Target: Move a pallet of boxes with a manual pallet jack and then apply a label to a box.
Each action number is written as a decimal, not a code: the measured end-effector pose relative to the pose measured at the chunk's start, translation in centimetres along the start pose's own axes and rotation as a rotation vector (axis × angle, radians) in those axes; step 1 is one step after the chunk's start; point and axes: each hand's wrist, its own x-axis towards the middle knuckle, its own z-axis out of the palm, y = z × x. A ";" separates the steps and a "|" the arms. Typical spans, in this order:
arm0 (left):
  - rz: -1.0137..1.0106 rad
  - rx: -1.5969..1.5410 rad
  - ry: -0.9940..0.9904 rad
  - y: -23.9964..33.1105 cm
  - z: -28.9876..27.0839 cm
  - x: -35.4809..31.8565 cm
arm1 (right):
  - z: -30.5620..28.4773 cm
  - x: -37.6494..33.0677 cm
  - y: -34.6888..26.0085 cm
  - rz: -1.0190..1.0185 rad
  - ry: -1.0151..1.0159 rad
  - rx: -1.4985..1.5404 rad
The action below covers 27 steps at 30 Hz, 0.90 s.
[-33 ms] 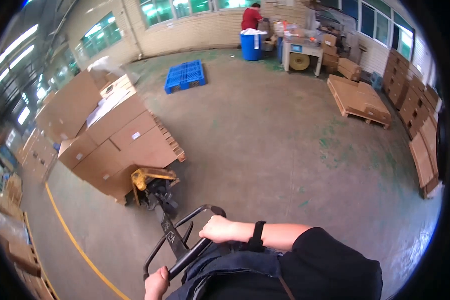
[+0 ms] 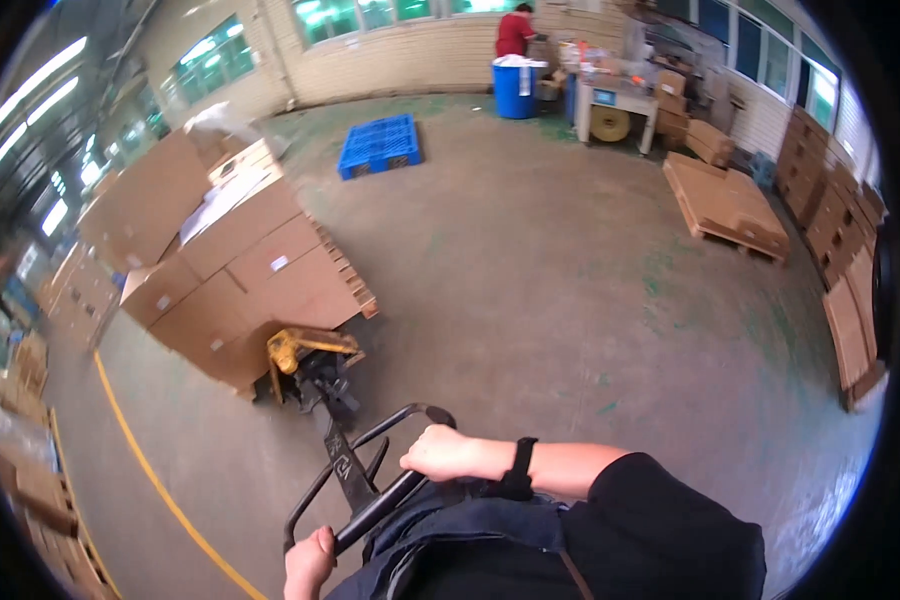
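My right hand [image 2: 436,453], a dark band round its wrist, is closed round the upper end of the black loop handle [image 2: 380,513] of a pallet jack. My left hand [image 2: 311,563] grips the lower left part of the same handle, near the bottom of the view. The handle's shaft leads to the jack's yellow body [image 2: 288,350]. Beyond that stands a wooden pallet [image 2: 352,285] loaded with large brown cartons [image 2: 280,275], some of them with open tops. The jack's forks are hidden by the load.
A blue plastic pallet [image 2: 381,146] lies on the floor ahead. At the back, a person in red [image 2: 515,36] stands behind a blue barrel [image 2: 514,92], beside a work table [image 2: 620,98]. Flat cardboard [image 2: 735,200] covers a pallet at right. Stacked cartons [image 2: 830,215] line the right wall. A yellow line [image 2: 155,484] runs along the left.
The surroundings have shifted slightly to the right in the view. Both hands keep their hold on the handle, and the jack and load look nearly the same.
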 end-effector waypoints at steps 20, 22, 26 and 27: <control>0.013 0.007 0.037 4.6 -4.6 -9.6 | -9.0 -5.5 -3.8 -0.153 -0.225 0.053; 0.097 0.065 0.257 3.2 -4.5 -9.8 | -8.9 -5.3 -5.2 -0.112 -0.189 0.046; 0.104 0.012 0.276 0.9 -6.1 -11.1 | -7.5 -4.8 -9.1 -0.028 -0.017 0.003; 0.110 0.021 0.265 0.1 -6.6 -11.5 | -7.3 -4.5 -9.9 -0.028 0.027 0.013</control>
